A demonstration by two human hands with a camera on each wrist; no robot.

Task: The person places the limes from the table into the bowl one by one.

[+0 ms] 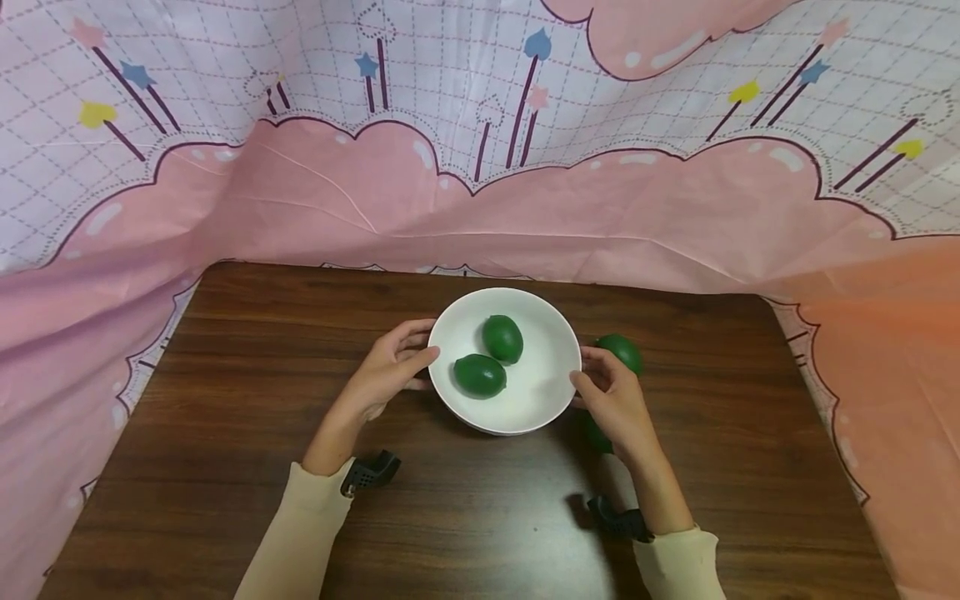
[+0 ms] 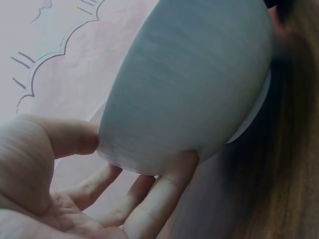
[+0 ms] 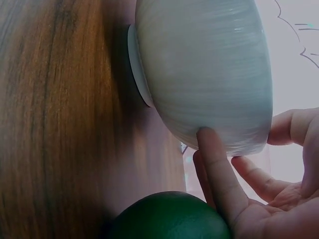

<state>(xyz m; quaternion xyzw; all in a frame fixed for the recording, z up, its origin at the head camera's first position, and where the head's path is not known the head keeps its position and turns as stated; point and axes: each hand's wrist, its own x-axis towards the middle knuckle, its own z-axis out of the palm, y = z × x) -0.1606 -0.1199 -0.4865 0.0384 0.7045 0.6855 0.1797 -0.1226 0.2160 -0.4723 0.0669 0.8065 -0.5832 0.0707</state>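
on either side of the white bowl [image 1: 551, 392] my hands sit, left hand [image 1: 386, 371] with thumb on the rim and fingers spread under the wall, right hand [image 1: 611, 400] the same, thumb on the rim, one finger [image 3: 214, 164] pressed to the outer wall. neither is clenched; both lightly cup the bowl. it stands mid-table on its foot, two green limes [image 1: 491, 357] inside it. to shift it well i'd keep the grip even and the rim level so the limes don't roll. a third lime [image 1: 621, 350] lies just beside my right hand and another [image 1: 596, 435] shows under my wrist, so that side is tight. the wooden table [image 1: 225, 400] has open room leftward; the pink cloth [image 1: 525, 217] closes the back.
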